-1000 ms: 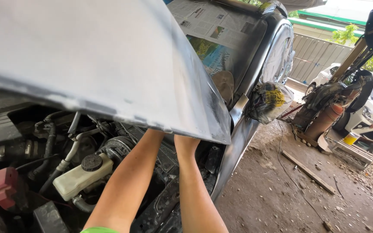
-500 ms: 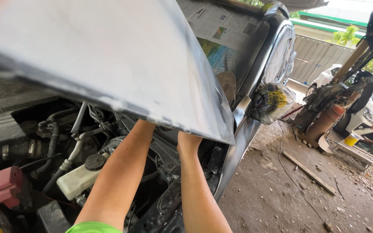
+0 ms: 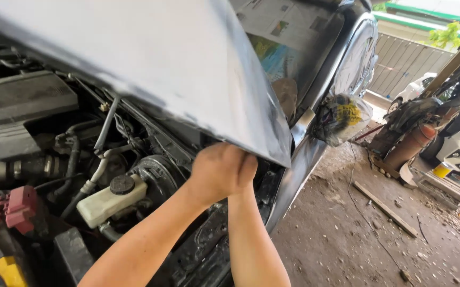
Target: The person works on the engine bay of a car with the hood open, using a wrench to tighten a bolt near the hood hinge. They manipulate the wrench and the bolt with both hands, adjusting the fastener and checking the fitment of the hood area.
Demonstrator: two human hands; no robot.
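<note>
Both hands at the lower edge of the raised grey hood (image 3: 150,69), near its right corner over the engine bay. Left hand (image 3: 216,172) fingers curled shut against the hood's edge; right hand (image 3: 247,169) sits behind it, mostly hidden, can't tell its finger state. White fluid reservoir (image 3: 110,201) with black cap sits just left of the forearms, red battery cover (image 3: 7,208) further left.
</note>
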